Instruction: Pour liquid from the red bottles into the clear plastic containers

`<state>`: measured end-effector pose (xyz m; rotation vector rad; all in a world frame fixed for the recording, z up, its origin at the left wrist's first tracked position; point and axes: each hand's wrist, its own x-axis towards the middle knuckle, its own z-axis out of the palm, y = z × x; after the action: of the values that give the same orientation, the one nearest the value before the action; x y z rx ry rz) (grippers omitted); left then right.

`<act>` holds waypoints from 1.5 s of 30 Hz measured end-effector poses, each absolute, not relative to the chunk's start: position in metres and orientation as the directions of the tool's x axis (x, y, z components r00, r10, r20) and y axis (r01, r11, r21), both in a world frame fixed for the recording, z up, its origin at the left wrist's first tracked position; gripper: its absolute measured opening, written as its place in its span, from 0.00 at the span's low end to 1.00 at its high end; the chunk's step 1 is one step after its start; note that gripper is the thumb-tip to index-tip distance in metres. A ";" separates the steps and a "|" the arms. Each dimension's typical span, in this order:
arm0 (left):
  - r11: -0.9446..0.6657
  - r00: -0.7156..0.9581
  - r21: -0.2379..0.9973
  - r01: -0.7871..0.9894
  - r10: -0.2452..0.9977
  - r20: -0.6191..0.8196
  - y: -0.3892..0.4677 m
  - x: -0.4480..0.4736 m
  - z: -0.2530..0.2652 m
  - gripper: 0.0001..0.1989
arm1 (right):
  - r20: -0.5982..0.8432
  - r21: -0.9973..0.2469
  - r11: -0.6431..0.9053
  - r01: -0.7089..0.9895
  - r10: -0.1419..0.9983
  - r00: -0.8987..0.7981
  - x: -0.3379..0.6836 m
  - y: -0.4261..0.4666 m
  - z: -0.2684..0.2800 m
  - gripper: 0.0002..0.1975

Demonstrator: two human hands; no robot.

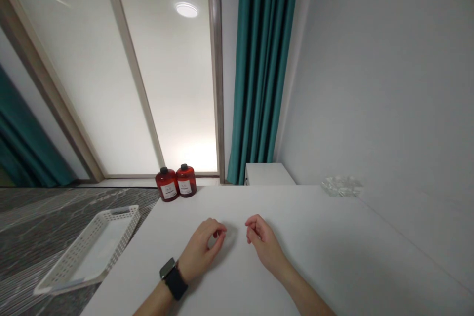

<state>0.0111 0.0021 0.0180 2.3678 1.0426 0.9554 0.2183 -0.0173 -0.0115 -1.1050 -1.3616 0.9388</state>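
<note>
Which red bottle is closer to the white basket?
The left red bottle. It stands nearer the white basket, while the right red bottle touches its other side, closer to the teal curtain.

Both hands rested on the table [333, 237], the left hand [202, 249] just left of the right hand [263, 242]. Two bottles [176, 183] stood side by side at the far left corner. A basket [91, 249] overhung the left edge; a glass dish [341, 185] sat far right.
</note>
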 end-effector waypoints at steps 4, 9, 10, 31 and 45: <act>-0.651 0.487 0.567 0.505 0.757 0.436 0.003 0.013 0.015 0.08 | 0.263 -0.958 0.261 0.116 0.965 0.003 0.215 -0.019 -0.012 0.02; -0.646 0.473 0.561 0.518 0.762 0.442 0.005 0.014 0.012 0.07 | 0.270 -0.948 0.270 0.166 0.963 -0.024 0.214 -0.020 -0.008 0.02; -0.647 0.471 0.561 0.517 0.762 0.445 0.005 0.014 0.012 0.07 | 0.271 -0.945 0.272 0.179 0.962 -0.030 0.214 -0.020 -0.007 0.03; -0.716 0.562 0.419 0.558 0.698 0.444 0.005 0.011 0.012 0.07 | 0.322 -0.865 0.343 0.365 0.939 -0.119 0.208 -0.027 -0.008 0.04; -0.725 0.583 0.406 0.557 0.689 0.430 0.003 0.012 0.010 0.07 | 0.336 -0.859 0.355 0.370 0.934 -0.119 0.207 -0.026 -0.009 0.04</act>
<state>0.0125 0.0026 0.0104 2.5867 1.0348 0.8480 0.2075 -0.0258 -0.0085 -1.1759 -1.6787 0.7543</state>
